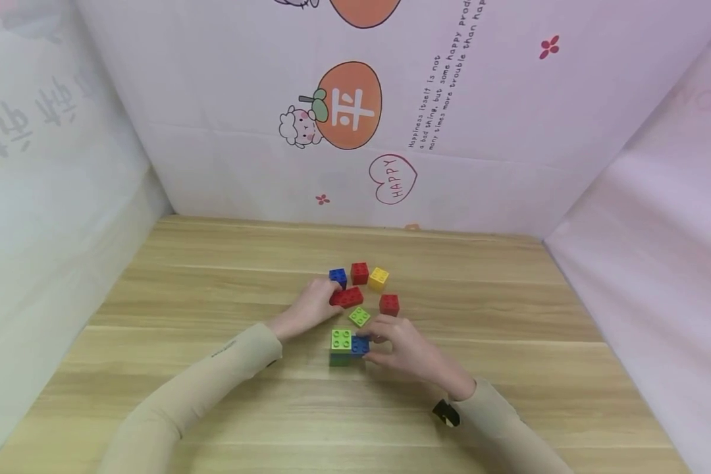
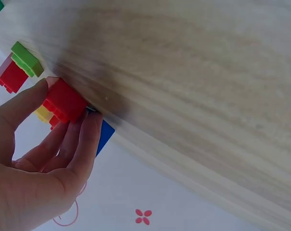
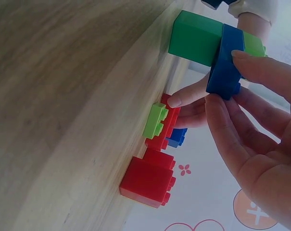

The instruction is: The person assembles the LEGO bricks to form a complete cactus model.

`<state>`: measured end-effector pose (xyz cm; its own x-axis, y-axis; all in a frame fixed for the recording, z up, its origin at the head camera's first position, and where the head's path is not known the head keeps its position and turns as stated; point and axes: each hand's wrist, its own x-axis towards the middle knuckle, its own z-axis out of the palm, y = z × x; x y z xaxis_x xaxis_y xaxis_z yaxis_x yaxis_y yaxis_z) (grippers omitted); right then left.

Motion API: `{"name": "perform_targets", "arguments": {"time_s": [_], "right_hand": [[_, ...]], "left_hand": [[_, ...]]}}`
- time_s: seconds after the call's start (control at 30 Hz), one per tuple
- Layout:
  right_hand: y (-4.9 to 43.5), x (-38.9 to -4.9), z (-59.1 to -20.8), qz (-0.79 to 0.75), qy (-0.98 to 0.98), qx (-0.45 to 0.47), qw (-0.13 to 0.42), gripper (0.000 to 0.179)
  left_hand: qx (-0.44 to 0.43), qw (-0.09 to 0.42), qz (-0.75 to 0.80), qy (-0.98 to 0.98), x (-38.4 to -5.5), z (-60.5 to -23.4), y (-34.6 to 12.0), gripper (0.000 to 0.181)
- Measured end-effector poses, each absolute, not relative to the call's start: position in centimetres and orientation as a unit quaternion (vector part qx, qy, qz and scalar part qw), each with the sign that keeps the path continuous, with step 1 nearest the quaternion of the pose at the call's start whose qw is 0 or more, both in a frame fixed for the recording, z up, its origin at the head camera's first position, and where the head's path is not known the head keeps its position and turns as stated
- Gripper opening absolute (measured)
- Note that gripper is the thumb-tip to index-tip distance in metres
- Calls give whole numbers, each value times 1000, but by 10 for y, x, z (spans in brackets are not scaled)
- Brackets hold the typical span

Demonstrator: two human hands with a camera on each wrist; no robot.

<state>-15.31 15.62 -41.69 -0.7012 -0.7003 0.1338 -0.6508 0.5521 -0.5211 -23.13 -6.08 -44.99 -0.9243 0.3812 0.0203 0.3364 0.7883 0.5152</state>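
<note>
My left hand [image 1: 313, 305] pinches a long red toy brick [image 2: 66, 99] between thumb and fingertips, close over the table. My right hand [image 1: 407, 347] grips the overhanging end of a long blue brick [image 3: 227, 60] with thumb and fingers. That brick belongs to a small stack: a dark green brick [image 3: 196, 37] underneath, and a light green brick [image 1: 341, 340] on top of its other end. A flat light green brick [image 1: 359, 316] lies between the two hands. Just past the left fingertips stands a small blue brick [image 1: 338, 276], partly hidden in the left wrist view.
At the back stand a red brick [image 1: 359, 272] and a yellow brick [image 1: 379, 278]. Another red brick [image 1: 389, 304] is beyond the right hand. The wooden table [image 1: 243, 415] meets printed white cloth walls [image 1: 225, 158] at the back and sides.
</note>
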Motion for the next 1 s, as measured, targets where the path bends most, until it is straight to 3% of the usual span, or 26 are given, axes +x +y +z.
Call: {"name": "perform_targets", "arguments": {"time_s": [1.0], "right_hand": [[156, -153, -418, -276, 882, -378, 49, 34]], "left_hand": [[199, 46, 332, 921, -216, -423, -92, 33]]}}
